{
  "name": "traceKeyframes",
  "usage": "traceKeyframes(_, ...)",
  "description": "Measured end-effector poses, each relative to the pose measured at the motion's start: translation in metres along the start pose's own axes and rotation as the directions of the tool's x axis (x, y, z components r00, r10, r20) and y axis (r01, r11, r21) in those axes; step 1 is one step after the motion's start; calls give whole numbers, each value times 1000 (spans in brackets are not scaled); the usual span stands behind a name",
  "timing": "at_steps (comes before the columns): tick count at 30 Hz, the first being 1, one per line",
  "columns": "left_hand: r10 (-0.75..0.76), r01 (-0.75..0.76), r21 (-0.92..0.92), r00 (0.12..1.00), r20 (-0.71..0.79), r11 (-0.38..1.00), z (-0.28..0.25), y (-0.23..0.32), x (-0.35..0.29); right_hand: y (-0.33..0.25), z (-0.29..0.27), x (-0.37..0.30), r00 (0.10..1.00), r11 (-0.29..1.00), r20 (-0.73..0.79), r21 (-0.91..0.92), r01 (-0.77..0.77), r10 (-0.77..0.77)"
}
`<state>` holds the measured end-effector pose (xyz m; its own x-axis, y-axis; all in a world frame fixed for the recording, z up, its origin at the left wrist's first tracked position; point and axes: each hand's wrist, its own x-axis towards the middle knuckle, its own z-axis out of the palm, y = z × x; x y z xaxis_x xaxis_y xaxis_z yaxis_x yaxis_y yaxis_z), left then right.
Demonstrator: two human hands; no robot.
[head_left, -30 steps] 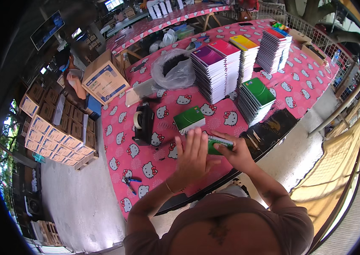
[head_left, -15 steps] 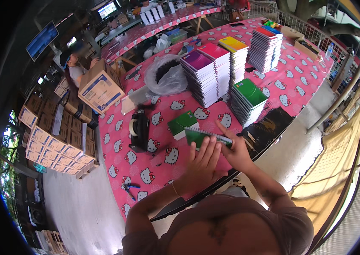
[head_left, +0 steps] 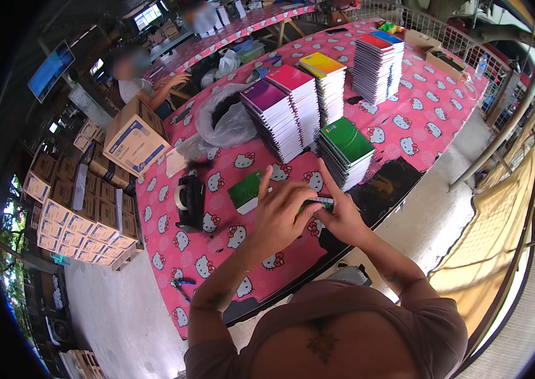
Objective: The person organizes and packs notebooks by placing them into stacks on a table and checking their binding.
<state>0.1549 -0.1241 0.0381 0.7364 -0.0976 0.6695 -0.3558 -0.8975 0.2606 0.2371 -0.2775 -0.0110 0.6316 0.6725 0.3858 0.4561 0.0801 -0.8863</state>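
Note:
A green spiral notebook (head_left: 325,202) is held edge-up between my two hands, mostly covered by them. My right hand (head_left: 345,218) grips its right end, index finger stretched up along it. My left hand (head_left: 285,211) bends over the other end, thumb and fingertips closed at the spiral edge. Left of my hands, another green notebook (head_left: 244,192) lies on the pink patterned table cover (head_left: 258,218). Beyond my right hand stands a stack of green spiral notebooks (head_left: 348,142). Taller stacks with purple (head_left: 264,95), red (head_left: 289,77) and yellow (head_left: 322,64) covers rise behind.
A black tape dispenser (head_left: 192,205) and blue-handled pliers (head_left: 183,287) lie at the left. Behind them are a plastic bag (head_left: 224,123) and a carton (head_left: 136,139), near a co-worker (head_left: 133,79). More cartons (head_left: 84,218) are piled on the floor. A water bottle (head_left: 481,66) stands far right.
My left hand has gone from lying flat against the notebook to curling its fingers over it. The notebook has turned more edge-on and is more hidden. The co-worker's arm now reaches forward.

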Motion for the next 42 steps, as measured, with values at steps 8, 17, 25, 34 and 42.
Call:
traceKeyframes(8, 50, -50, 22, 999, 21, 998, 33, 3, 24, 21, -45, 16, 990, 991, 82, 72, 111, -117)
traceKeyframes(17, 91, -91, -1, 991, -102, 996, 64, 7, 46, 16, -130, 34, 988, 994, 124, 69, 83, -92)
traceKeyframes(25, 135, -134, -19, 989, 68, 991, 84, 13, 73, 21, -152, 38, 978, 977, 157, -142, 160, -137)
traceKeyframes(34, 226, -225, 22, 971, -74, 974, 107, -48, 104, 97, -159, 56, 988, 962, -91, -255, 96, -123)
traceKeyframes(42, 31, -34, -193, 999, -21, 981, 154, -81, 43, 137, -153, 58, 991, 988, 66, -106, -110, 117)
